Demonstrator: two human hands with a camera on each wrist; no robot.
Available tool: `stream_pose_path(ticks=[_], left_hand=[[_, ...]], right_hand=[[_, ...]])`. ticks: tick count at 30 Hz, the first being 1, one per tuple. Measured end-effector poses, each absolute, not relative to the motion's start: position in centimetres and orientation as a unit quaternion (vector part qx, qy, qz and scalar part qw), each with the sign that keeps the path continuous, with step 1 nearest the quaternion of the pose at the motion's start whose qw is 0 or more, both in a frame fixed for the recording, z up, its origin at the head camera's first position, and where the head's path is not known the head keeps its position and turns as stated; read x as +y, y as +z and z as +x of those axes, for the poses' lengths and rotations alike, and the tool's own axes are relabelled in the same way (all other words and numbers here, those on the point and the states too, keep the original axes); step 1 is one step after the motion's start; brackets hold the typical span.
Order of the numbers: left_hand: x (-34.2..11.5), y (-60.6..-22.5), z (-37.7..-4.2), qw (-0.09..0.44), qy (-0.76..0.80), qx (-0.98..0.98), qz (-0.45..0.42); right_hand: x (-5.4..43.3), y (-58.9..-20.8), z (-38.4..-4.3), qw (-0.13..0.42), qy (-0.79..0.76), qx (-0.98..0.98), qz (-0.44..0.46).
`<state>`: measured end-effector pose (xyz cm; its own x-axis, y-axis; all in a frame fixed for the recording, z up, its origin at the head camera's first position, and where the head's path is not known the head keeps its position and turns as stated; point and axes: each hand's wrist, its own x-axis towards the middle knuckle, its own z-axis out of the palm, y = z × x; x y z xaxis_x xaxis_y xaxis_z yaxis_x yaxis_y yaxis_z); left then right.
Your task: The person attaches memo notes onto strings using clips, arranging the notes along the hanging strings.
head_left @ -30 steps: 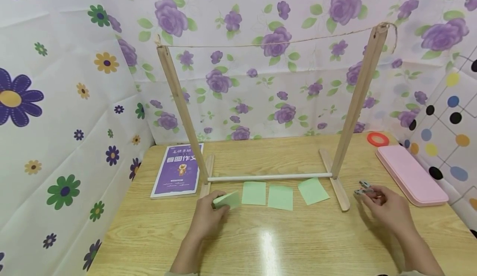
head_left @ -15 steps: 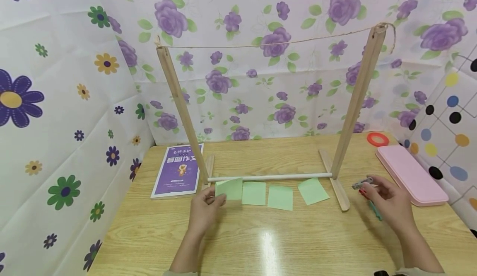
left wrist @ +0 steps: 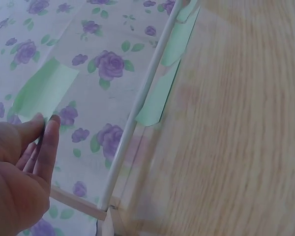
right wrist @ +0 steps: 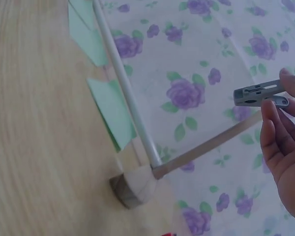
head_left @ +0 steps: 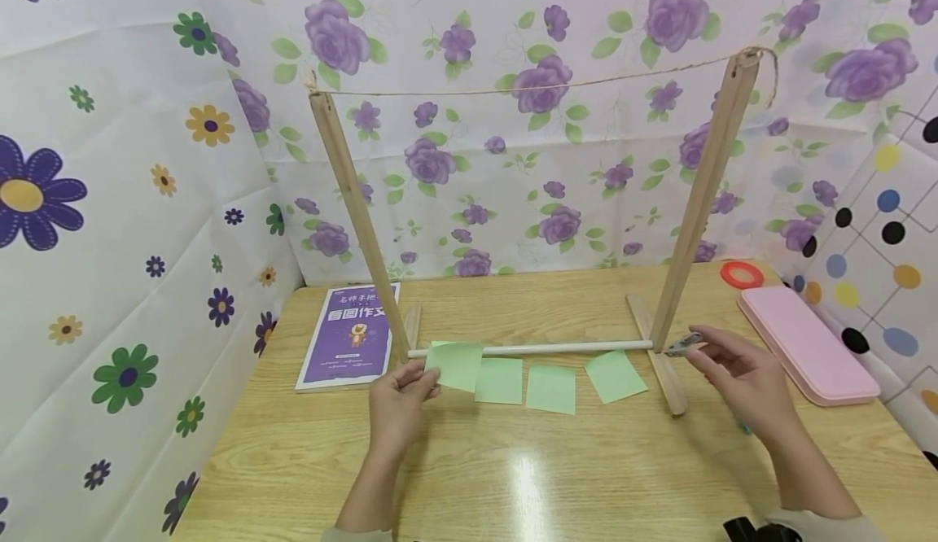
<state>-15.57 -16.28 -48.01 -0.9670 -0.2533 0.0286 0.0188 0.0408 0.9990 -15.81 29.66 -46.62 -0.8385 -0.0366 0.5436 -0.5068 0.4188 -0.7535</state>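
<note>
Green paper square (head_left: 456,365) in the left hand (head_left: 399,404) has just come up a little and turned its face toward the person; from where I stand it now overlaps the left end of the white rod (head_left: 564,348). Meanwhile the right hand (head_left: 747,375) has moved inward with a grey clip (head_left: 685,344), near the foot of the right post (head_left: 707,200). So both pieces are off the surface (head_left: 293,444), though well apart and well below the string (head_left: 469,93). Left thumb and fingers pinch the square by its lower corner; the right fingertips pinch the clip. It's a thin, pale green sheet, slightly bowed, with no marking I can see. Three matching squares (head_left: 551,389) lie just beside the rod.
</note>
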Motion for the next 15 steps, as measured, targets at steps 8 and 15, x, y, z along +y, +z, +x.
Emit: stream_pose_path(ticks=[8,15], left_hand=[[-16.2,-47.7,-15.9,0.124,-0.706,-0.692,0.090],[-16.1,-47.4,-16.2,0.130,-0.727,-0.669,0.080]], right_hand=[[28.1,-45.1,-16.6,0.227,0.495,-0.823,0.160],[27.1,-43.7,-17.6,0.221,0.502,-0.817,0.176]])
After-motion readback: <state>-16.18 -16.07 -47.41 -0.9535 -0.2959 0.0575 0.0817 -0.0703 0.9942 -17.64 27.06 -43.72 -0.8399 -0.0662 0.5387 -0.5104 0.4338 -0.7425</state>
